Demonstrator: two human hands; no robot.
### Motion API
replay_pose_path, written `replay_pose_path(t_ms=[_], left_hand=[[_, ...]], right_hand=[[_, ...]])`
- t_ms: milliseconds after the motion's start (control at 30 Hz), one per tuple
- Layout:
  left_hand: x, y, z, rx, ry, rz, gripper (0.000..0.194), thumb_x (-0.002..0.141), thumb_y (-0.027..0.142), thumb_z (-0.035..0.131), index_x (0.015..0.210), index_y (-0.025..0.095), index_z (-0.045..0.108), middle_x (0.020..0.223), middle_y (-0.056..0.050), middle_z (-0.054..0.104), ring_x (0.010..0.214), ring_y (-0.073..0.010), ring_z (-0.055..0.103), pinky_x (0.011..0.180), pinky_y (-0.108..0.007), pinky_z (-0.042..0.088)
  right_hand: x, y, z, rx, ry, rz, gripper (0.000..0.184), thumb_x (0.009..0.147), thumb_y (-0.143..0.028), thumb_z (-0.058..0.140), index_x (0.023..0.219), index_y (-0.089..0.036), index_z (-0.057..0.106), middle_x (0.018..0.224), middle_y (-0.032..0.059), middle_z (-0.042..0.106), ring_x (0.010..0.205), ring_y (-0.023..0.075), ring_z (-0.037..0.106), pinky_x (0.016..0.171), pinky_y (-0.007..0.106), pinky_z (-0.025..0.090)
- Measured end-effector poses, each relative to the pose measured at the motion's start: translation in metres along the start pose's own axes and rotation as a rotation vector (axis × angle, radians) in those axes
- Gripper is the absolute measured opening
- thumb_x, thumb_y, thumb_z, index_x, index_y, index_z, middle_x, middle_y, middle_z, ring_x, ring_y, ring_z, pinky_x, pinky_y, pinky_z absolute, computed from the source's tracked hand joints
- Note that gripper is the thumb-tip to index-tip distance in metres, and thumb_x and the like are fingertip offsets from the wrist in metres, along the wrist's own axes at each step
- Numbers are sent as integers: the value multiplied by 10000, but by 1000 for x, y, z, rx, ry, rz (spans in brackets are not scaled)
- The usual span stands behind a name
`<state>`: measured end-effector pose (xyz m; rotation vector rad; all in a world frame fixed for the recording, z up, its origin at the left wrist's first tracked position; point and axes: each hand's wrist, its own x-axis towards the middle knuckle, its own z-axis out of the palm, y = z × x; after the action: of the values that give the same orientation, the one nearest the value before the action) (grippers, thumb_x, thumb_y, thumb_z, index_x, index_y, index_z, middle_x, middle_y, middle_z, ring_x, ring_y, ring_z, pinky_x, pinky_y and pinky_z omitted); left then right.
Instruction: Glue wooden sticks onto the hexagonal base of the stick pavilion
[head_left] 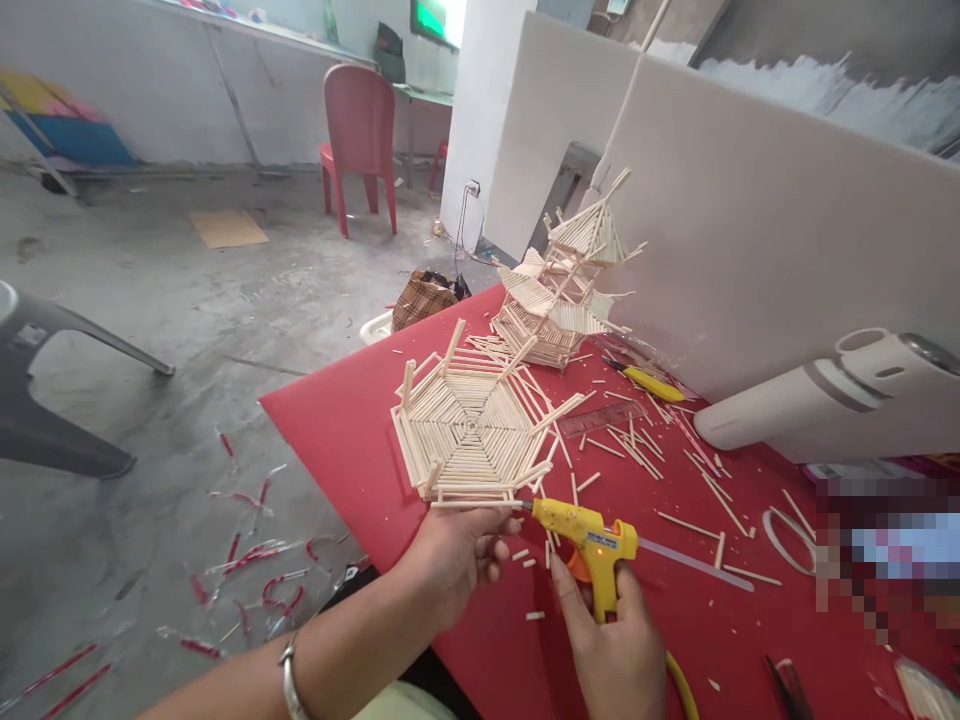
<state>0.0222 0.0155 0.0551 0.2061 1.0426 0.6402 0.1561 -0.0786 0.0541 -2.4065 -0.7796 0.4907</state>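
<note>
Pinching a stick (476, 504) at the near edge of the wooden panel (472, 427) on the red tabletop (337, 410), the left hand (459, 555) sits beside the nozzle (528, 506); the right hand (616, 640) clasps the glue gun (581, 524). I'd dab sparingly, minding the heat.

grey littered floor (150, 400) | white pillar (481, 120) | red chair (360, 120) | pale wall (161, 95)

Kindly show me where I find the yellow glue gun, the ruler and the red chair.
Yellow glue gun (577, 522), head view: on the side of its body.
Ruler (604, 419), head view: on its flat face.
Red chair (360, 115), head view: on its backrest.
</note>
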Motion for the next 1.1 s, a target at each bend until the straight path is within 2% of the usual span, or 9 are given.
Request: replay_pose_path(t_ms=[367, 533, 767, 1100], left_hand=[[3, -1, -1, -22, -15, -11, 131, 830, 108, 615, 952, 102, 661, 632, -16, 669, 411, -52, 508, 381, -151, 336], [1, -1, -1, -21, -6, -19, 78, 837, 113, 608, 888, 103, 666, 638, -23, 669, 410, -50, 510, 389, -154, 349], [2, -2, 0, -25, -10, 18, 111, 819, 103, 640, 927, 101, 664, 653, -27, 681, 424, -56, 526, 390, -155, 351], [-2, 0, 2, -44, 20, 30, 108, 889, 63, 552, 938, 98, 642, 745, -75, 721, 452, -59, 544, 420, -168, 388]], right_hand=[[0, 2, 0, -2, -3, -17, 713, 667, -825, 572, 1064, -234, 626, 725, 33, 715, 654, 251, 643, 600, 304, 431], [-1, 1, 1, -28, 28, -33, 714, 684, -823, 565, 1073, -228, 634, 702, 41, 711, 637, 257, 643, 570, 306, 439], [-1, 4, 3, -26, 68, -81, 764, 678, -861, 524, 1056, -209, 649, 714, 62, 727, 603, 253, 646, 546, 310, 441], [2, 9, 2, 4, 34, -5, 787, 609, -845, 608, 1078, -213, 639, 722, 57, 733, 644, 268, 657, 565, 307, 448]])
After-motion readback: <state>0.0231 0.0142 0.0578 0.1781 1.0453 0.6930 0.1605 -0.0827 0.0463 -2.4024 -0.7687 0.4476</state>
